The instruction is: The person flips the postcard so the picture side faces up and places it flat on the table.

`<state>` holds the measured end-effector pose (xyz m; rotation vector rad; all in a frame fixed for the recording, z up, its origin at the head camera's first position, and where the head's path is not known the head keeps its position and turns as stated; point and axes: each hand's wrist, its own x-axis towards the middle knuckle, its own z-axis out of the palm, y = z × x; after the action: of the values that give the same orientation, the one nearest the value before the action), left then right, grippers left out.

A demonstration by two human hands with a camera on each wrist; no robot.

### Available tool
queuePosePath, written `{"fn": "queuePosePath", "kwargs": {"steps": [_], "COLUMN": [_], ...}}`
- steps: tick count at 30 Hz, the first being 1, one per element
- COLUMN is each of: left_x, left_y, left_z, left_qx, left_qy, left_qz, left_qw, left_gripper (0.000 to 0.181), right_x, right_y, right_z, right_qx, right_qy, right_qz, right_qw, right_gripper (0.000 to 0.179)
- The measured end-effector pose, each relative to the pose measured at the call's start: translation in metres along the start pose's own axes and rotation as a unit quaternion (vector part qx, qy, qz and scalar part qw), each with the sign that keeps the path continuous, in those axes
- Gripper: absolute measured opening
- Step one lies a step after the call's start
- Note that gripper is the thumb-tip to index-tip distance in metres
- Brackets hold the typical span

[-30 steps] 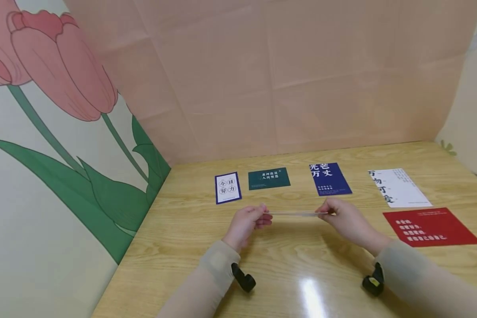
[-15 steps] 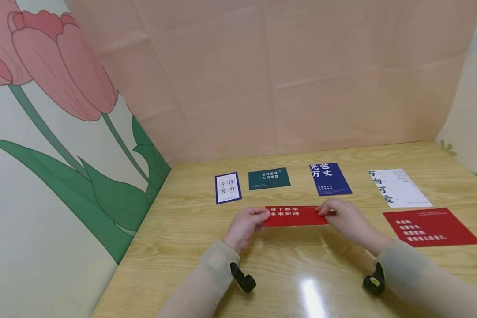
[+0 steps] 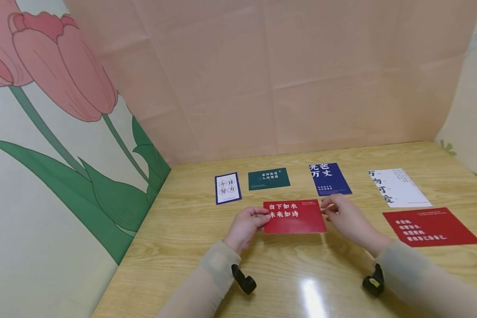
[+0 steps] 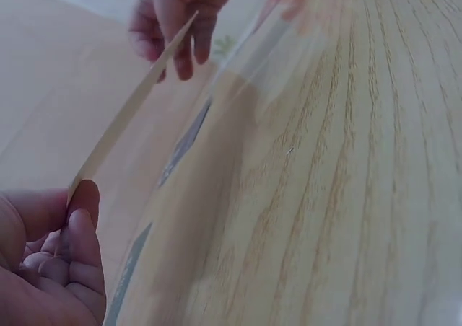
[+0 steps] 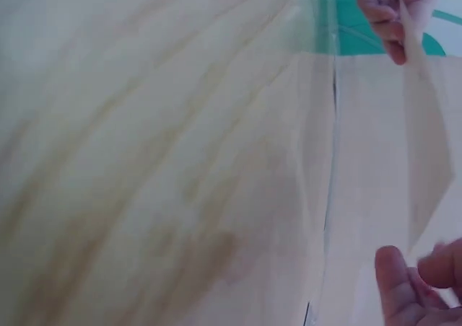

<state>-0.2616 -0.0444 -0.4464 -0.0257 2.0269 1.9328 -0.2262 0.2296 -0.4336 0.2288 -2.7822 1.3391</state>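
Observation:
In the head view a red card (image 3: 295, 217) with white Chinese characters is held above the wooden table, its printed face turned up toward me. My left hand (image 3: 247, 226) pinches its left edge between thumb and fingers. At the card's right edge is my right hand (image 3: 347, 218), its thumb and fingers parted and no longer gripping it. The right wrist view shows a narrow gap between the card (image 5: 426, 138) and the right fingertips (image 5: 390, 265). From the left wrist the card (image 4: 123, 124) appears almost edge-on.
Beyond the hands lie a white card with blue border (image 3: 228, 188), a green card (image 3: 268, 179), a blue card (image 3: 330, 179) and a white card (image 3: 403, 190). A second red card (image 3: 431, 227) lies at the right of the table (image 3: 174, 265). A pinkish sheet (image 3: 302, 79) hangs behind.
The card, edge-on at first, has tilted until its red printed face shows fully. My right fingers have let go of its right edge; the left hand keeps its pinch.

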Motion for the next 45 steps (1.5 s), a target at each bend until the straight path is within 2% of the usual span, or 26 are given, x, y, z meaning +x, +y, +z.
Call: {"fn": "queuePosePath", "kwargs": {"steps": [2, 5, 8, 11, 14, 18, 21, 29, 34, 38, 45], "left_x": [-0.001, -0.001, -0.002, -0.003, -0.003, -0.004, -0.003, -0.001, 0.000, 0.000, 0.006], "left_y": [0.000, 0.000, 0.000, 0.000, -0.001, -0.002, -0.003, -0.005, -0.007, -0.008, -0.011], "left_z": [0.000, 0.001, 0.001, 0.002, 0.002, 0.002, 0.002, 0.000, 0.000, 0.002, 0.004], "left_qx": [0.005, 0.018, 0.030, 0.049, 0.079, 0.122, 0.133, 0.166, 0.189, 0.215, 0.265], "left_qy": [0.000, 0.001, 0.002, 0.005, 0.015, 0.028, 0.028, 0.008, -0.005, -0.001, 0.002], "left_qz": [0.003, 0.007, 0.008, 0.009, 0.010, 0.008, 0.002, 0.010, 0.013, 0.019, 0.033], "left_qw": [1.0000, 0.9998, 0.9995, 0.9988, 0.9967, 0.9922, 0.9907, 0.9860, 0.9818, 0.9764, 0.9637], "left_gripper": [0.014, 0.014, 0.013, 0.011, 0.009, 0.014, 0.020, 0.062, 0.053, 0.049, 0.048], "right_x": [0.000, 0.001, 0.002, 0.003, 0.003, 0.002, 0.002, 0.002, 0.003, 0.004, 0.008], "right_y": [-0.002, -0.004, -0.006, -0.007, -0.008, -0.009, -0.009, -0.009, -0.008, -0.009, -0.009], "right_z": [-0.001, -0.002, -0.002, -0.001, 0.001, 0.002, 0.004, 0.008, 0.013, 0.017, 0.022], "right_qx": [0.049, 0.114, 0.122, 0.113, 0.105, 0.066, 0.042, 0.032, -0.003, -0.048, -0.096], "right_qy": [-0.017, -0.046, -0.074, -0.099, -0.115, -0.120, -0.120, -0.126, -0.122, -0.109, -0.094], "right_qz": [0.046, 0.094, 0.111, 0.113, 0.103, 0.097, 0.099, 0.106, 0.101, 0.081, 0.050], "right_qw": [0.9976, 0.9879, 0.9836, 0.9821, 0.9824, 0.9859, 0.9870, 0.9859, 0.9874, 0.9896, 0.9897], "right_gripper": [0.021, 0.041, 0.066, 0.079, 0.078, 0.075, 0.073, 0.068, 0.063, 0.059, 0.054]}}
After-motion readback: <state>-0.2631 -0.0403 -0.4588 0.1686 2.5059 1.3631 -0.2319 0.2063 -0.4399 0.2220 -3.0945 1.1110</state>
